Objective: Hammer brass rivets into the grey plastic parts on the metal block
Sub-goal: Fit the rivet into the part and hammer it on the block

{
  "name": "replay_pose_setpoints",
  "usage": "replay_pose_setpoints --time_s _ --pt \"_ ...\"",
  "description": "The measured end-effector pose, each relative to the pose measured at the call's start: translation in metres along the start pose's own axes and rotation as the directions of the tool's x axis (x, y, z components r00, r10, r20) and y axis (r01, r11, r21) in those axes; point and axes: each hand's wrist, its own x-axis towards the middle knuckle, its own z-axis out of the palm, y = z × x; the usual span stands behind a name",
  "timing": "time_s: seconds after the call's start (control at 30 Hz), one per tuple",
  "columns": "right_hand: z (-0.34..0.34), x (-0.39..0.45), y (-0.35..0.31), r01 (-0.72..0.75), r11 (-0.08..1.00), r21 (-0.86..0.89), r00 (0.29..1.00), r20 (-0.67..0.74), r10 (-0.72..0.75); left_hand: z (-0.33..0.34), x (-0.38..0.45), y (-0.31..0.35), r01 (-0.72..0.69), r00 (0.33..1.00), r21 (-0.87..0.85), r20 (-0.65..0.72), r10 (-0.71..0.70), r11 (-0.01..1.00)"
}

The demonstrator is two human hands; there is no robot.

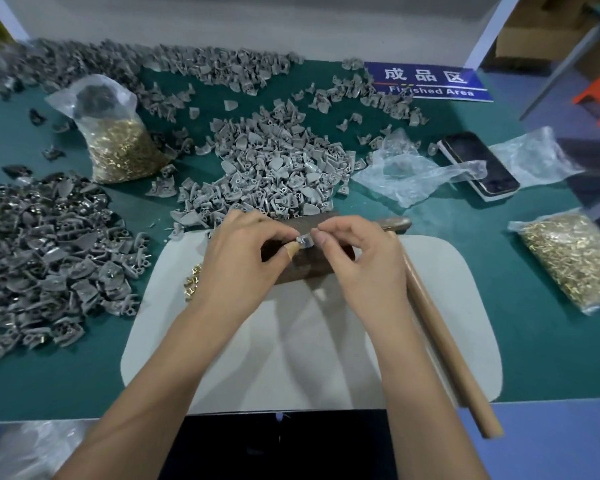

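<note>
A dark rusty metal block (312, 261) lies on a white pad (309, 341) at the table's middle. Over the block, my left hand (243, 258) pinches a small grey plastic part (303, 241) between thumb and fingers. My right hand (361, 261) meets it from the right, its fingertips pinched at the same part; whether a rivet sits between them is too small to tell. A few loose brass rivets (193, 280) lie on the pad left of my left wrist. The hammer (444, 327) lies to the right, its wooden handle running toward me, its head partly hidden behind my right hand.
A heap of grey parts (271, 168) rises just behind the block. Another pile (49, 258) fills the left. Bags of brass rivets stand at back left (118, 150) and right (575, 261). A phone (478, 164), empty plastic bags (406, 171) and a blue sign (430, 81) lie at back right.
</note>
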Motion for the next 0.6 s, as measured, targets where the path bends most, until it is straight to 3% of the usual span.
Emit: replay_pose_setpoints --time_s 0.47,0.6 --pt "0.01 0.007 -0.011 0.057 0.936 -0.348 0.996 0.081 -0.03 0.003 0.001 -0.001 0.023 1.0 0.017 -0.018 -0.022 1.0" --pt "0.01 0.007 -0.009 0.032 0.944 -0.329 0.996 0.084 -0.004 0.003 -0.001 -0.001 0.021 1.0 0.008 -0.022 -0.021 1.0"
